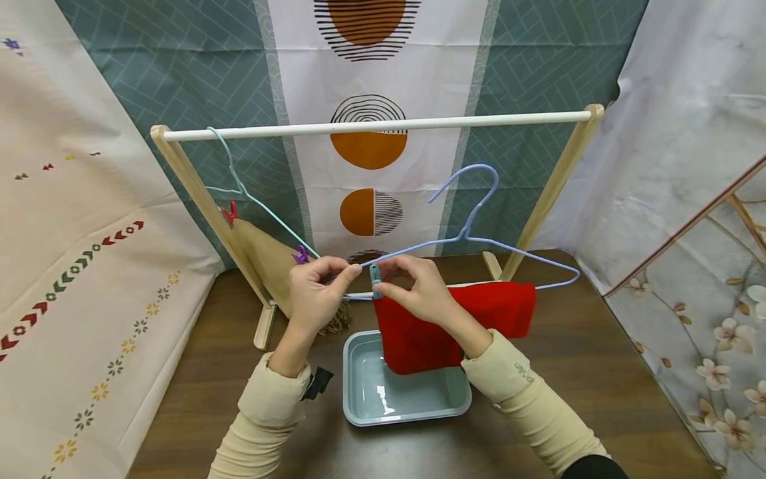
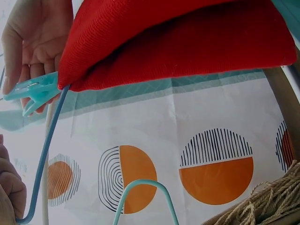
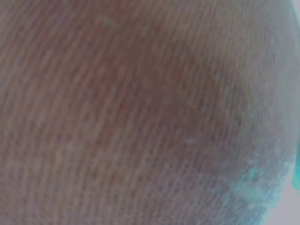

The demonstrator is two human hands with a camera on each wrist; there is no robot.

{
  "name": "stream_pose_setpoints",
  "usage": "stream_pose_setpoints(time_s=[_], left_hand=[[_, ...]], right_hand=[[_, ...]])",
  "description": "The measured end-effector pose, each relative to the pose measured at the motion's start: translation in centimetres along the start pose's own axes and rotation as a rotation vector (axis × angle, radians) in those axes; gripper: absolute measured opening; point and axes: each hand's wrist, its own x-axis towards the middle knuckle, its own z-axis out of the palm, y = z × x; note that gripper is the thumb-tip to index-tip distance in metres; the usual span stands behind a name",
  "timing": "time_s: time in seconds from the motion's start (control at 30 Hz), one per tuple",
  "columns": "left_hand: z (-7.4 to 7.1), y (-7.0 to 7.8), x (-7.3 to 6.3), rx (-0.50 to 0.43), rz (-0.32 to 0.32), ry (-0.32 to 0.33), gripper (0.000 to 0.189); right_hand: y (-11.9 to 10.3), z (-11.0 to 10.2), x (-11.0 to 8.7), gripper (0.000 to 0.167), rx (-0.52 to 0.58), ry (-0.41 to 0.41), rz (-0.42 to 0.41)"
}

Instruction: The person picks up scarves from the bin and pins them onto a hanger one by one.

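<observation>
A periwinkle hanger (image 1: pixel 519 247) is held in front of the rack, its hook off the bar. My left hand (image 1: pixel 314 289) pinches its left end between thumb and fingers. Folded over the hanger's lower bar is a red knit cloth (image 1: pixel 431 336). My right hand (image 1: pixel 419 289) pinches a teal clothespin (image 1: pixel 376 279) at the cloth's left corner. In the left wrist view the clothespin (image 2: pixel 40 89) meets the cloth edge beside the hanger bar; its exact bite cannot be told. A blurred close surface fills most of the right wrist view.
A grey-blue basin (image 1: pixel 407 409) stands below the cloth. Behind is a rack with a white bar (image 1: pixel 377 126). At its left a mint hanger (image 1: pixel 263 206) carries a brown cloth (image 1: pixel 257 259), with a red clothespin (image 1: pixel 229 213) and a purple clothespin (image 1: pixel 301 255).
</observation>
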Motion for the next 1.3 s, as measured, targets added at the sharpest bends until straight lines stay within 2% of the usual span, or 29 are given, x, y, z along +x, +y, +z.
stream_pose_setpoints(time_s=[0.17, 0.47, 0.6, 0.7, 0.8, 0.93, 1.13, 1.3], left_hand=[[-0.1, -0.2, -0.1, 0.002, 0.008, 0.004, 0.009], [-0.1, -0.1, 0.0, 0.013, 0.016, 0.008, 0.01], [-0.2, -0.1, -0.1, 0.014, 0.01, 0.003, 0.01], [-0.1, -0.1, -0.1, 0.02, 0.013, 0.001, 0.01], [-0.1, 0.0, -0.1, 0.021, 0.017, 0.005, 0.01], [0.0, 0.1, -0.1, 0.004, 0.005, 0.014, 0.01], [0.0, 0.6, 0.0, -0.068, -0.032, 0.044, 0.011], [0.3, 0.9, 0.0, -0.075, -0.057, 0.04, 0.011]], right_hand=[[0.1, -0.2, -0.1, 0.033, 0.019, -0.006, 0.002], [-0.1, -0.7, -0.3, 0.03, 0.008, 0.037, 0.002], [-0.2, -0.8, -0.4, 0.021, 0.002, 0.082, -0.017], [-0.2, -0.8, -0.6, 0.012, 0.039, 0.141, -0.075], [0.0, -0.6, -0.7, 0.012, 0.064, 0.166, -0.157], [0.2, -0.1, -0.6, 0.013, 0.018, 0.132, -0.251], [0.6, 0.2, -0.2, 0.016, -0.038, 0.1, -0.335], [1.0, 0.0, -0.1, 0.015, -0.095, 0.064, -0.339]])
